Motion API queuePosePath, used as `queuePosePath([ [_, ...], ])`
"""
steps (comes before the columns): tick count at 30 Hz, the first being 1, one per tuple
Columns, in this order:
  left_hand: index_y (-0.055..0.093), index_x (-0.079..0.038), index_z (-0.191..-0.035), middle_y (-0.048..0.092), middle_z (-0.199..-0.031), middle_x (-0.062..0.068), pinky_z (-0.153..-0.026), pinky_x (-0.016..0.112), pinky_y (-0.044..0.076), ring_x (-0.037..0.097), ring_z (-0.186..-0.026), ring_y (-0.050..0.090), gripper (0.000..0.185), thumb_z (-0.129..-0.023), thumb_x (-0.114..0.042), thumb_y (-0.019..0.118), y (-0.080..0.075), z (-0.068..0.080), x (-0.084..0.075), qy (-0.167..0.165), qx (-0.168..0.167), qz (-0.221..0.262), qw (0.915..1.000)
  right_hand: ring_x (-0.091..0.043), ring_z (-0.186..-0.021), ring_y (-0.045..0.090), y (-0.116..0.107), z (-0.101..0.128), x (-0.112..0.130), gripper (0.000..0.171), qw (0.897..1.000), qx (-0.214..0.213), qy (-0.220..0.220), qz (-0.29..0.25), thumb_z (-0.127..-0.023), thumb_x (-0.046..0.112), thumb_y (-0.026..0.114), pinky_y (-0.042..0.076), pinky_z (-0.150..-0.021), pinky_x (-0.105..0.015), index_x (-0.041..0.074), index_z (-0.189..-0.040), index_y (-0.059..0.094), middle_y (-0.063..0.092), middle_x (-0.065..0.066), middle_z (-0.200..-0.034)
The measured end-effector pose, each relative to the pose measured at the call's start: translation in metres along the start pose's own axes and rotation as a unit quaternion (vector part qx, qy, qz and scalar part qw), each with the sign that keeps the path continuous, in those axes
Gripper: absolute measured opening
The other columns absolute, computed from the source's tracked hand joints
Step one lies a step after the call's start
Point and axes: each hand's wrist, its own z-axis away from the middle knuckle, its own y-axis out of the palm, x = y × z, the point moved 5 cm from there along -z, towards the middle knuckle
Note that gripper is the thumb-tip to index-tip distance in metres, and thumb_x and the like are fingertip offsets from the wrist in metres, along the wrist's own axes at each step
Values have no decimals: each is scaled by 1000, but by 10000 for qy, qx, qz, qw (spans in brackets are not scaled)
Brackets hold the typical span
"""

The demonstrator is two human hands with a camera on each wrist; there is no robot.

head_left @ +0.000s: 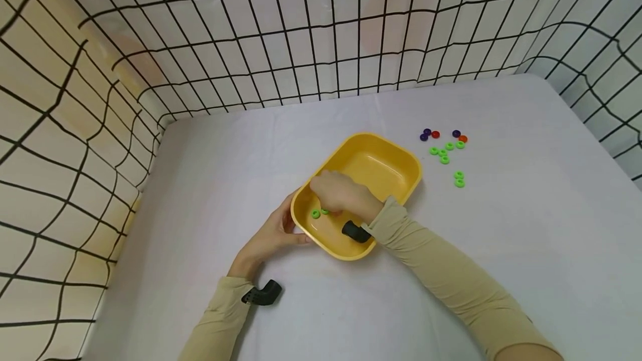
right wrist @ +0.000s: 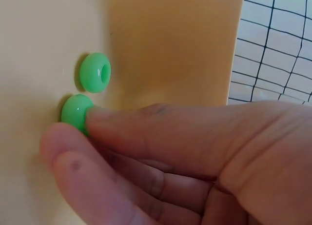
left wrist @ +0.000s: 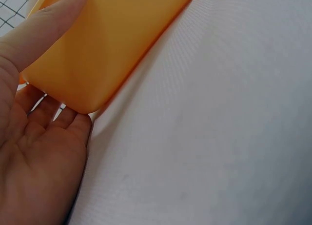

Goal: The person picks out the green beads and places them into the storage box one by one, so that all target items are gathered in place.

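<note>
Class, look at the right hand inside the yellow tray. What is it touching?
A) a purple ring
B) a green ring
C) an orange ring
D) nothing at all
B: in the right wrist view the right hand pinches one green ring on the floor of the yellow tray, beside a second green ring.

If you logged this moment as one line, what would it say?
left hand: holds yellow tray corner | right hand: in tray, fingers touching green bead | second bead beside | loose beads on table
</note>
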Motion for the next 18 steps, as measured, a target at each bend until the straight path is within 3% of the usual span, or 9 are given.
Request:
queuePosePath([
  [10,21,-8,-145,23,-149,7,-112,34,21,27,-136,20,93,-70,8,73,0,1,-5,54,-26,-22,10000,-14,-58,53,-9,1,-2,9,9983,-543,-18,-210,-85,9,60,42,-47,-18,4,-92,57,54,-5,-72],
  [18,20,-9,-146,22,-150,5,-111,31,22,26,-136,20,92,-71,8,72,2,2,-3,-114,-35,62,9999,-10,-42,48,-25,15,-13,24,9872,-694,106,-1432,-89,20,60,33,-40,-17,2,-72,63,56,-4,-52],
])
